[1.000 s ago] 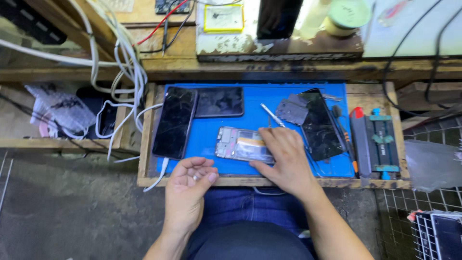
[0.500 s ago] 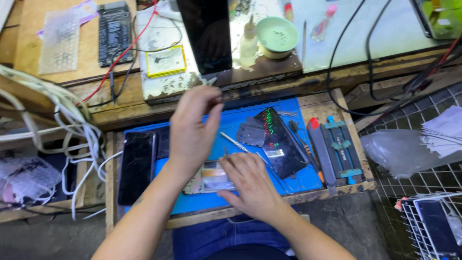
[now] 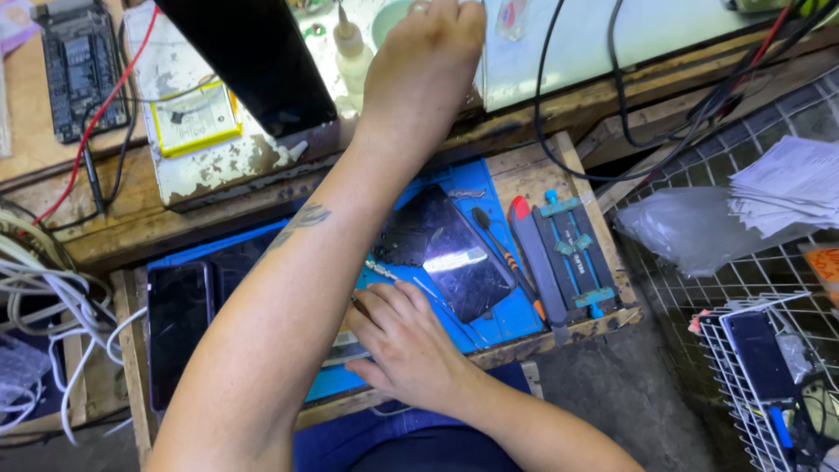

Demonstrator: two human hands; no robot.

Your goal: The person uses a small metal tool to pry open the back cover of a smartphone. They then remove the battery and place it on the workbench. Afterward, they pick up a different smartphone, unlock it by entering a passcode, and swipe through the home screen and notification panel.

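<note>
My left hand (image 3: 421, 65) reaches far up over the bench to the top edge, beside a small dropper bottle (image 3: 352, 51) and a pale green dish (image 3: 389, 17). Its fingertips run out of view, so its grip is hidden. My left forearm crosses the blue work mat (image 3: 502, 319). My right hand (image 3: 404, 345) lies on a grey phone part (image 3: 343, 354) at the mat's front edge and holds it down. A dark glass phone panel (image 3: 454, 253) rests just right of that hand. A black phone (image 3: 177, 336) lies at the mat's left end.
A screwdriver (image 3: 500, 253), a red-tipped grey tool (image 3: 535, 267) and a blue-clamped fixture (image 3: 572, 253) lie right of the mat. A yellow battery (image 3: 192, 118), a black panel (image 3: 249, 61) and a circuit board (image 3: 74, 70) sit behind. White cables (image 3: 39, 297) hang left; a wire basket (image 3: 769, 376) stands right.
My left hand rose from the tray's front edge, crossed the mat and now stretches to the back of the bench. The view swung left and nearer. My right hand stayed on the phone part.
</note>
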